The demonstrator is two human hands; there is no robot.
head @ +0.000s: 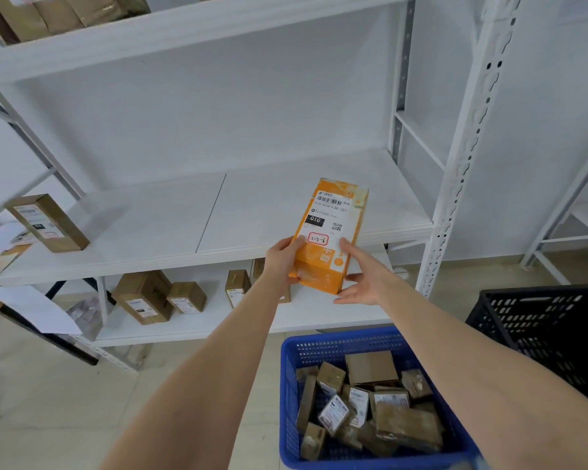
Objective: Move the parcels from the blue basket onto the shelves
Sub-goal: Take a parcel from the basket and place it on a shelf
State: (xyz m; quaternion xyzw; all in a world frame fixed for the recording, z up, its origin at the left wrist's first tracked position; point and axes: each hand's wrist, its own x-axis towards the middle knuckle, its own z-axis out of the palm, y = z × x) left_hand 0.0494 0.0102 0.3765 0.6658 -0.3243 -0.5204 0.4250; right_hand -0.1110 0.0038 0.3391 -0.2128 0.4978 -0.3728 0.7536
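An orange parcel [331, 232] with a white shipping label is held upright at the front edge of the middle shelf [184, 225]. My left hand [282, 257] grips its lower left side. My right hand [362, 276] holds its lower right side, thumb on the front and fingers spread beneath. Below me on the floor stands the blue basket [287, 385], which holds several brown cardboard parcels [370, 368].
A brown box [48, 222] stands at the left end of the middle shelf. The lower shelf [201, 323] carries several brown boxes. More boxes sit on the top shelf [48, 15]. A black crate [550, 327] stands to the right, beside a white upright post [462, 147].
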